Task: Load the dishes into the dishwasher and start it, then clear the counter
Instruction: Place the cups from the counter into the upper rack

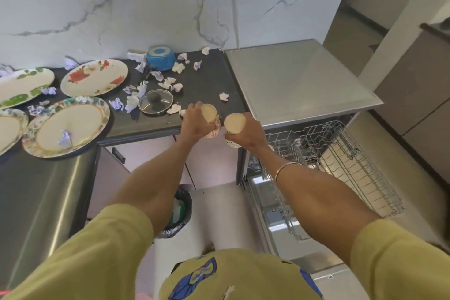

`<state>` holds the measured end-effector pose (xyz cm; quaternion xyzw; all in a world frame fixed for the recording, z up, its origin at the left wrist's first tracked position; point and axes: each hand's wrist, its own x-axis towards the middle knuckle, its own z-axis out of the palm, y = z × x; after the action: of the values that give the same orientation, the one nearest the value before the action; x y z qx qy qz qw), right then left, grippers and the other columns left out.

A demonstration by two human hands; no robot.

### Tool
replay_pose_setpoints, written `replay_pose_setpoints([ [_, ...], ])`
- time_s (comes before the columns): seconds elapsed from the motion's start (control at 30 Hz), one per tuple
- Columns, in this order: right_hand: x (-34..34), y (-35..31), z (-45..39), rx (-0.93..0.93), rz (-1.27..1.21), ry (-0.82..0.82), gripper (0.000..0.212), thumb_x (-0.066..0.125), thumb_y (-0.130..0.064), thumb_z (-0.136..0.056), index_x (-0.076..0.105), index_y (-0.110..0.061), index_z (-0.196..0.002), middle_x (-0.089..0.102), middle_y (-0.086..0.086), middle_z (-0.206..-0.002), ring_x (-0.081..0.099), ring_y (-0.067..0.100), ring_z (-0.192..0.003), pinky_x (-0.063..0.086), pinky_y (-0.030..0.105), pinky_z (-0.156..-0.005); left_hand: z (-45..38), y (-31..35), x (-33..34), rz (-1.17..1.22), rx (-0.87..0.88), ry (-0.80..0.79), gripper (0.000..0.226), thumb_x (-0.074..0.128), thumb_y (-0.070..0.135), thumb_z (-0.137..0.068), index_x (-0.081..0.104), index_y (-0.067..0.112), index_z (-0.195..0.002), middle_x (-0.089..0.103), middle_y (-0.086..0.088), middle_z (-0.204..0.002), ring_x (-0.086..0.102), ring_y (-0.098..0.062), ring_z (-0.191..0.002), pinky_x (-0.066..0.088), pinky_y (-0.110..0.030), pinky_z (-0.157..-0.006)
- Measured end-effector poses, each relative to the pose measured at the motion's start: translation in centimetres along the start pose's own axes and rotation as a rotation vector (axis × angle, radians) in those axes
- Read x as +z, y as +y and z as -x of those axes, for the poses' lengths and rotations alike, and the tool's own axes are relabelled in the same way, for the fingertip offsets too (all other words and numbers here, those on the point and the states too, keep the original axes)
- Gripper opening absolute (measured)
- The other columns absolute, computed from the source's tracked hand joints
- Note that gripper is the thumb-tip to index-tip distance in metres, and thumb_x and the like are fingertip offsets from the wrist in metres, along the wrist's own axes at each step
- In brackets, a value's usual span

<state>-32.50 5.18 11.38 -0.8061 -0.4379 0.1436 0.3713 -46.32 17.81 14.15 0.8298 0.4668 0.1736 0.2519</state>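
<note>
Cups [210, 118] sit clamped in both hands' fingers [194, 107] mid-frame; dishwasher rack [341, 153] lies lower right, nearer the right hand [246, 133].

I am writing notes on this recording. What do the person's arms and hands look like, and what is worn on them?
Both arms are bare from above the elbow down. Loose yellow-green sleeves cover the upper arms. The left hand wears nothing visible. Near the right hand, a thin metal bangle circles the forearm. No gloves or watch show.
</note>
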Motion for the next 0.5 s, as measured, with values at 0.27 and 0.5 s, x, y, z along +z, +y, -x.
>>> replay_pose_setpoints([
  [0.27,-4.8,6.4,8.0,0.002,0.057,-0.141,0.087,0.087,-0.052,-0.059,0.047,-0.015,-0.126,0.063,0.003,-0.116,0.062,0.024,-0.101,0.054,0.037,-0.079,11.0,4.1,4.8,0.03,-0.076,0.035,0.088,0.086,0.029,-0.07,0.041,0.006,-0.142,0.047,-0.017,-0.137,0.05,-0.036,-0.122,0.045,-0.045,-0.099],
  [0.5,-7.1,10.9,15.2,0.042,0.083,-0.249,0.091,0.083,-0.058,-0.055,0.043,-0.017,-0.126,0.062,0.005,-0.115,0.061,0.026,-0.101,0.056,0.041,-0.079,20.1,6.2,8.2,-0.026,-0.104,-0.032,0.084,0.086,0.029,-0.071,0.042,0.009,-0.14,0.048,-0.014,-0.135,0.053,-0.035,-0.116,0.048,-0.041,-0.09],
])
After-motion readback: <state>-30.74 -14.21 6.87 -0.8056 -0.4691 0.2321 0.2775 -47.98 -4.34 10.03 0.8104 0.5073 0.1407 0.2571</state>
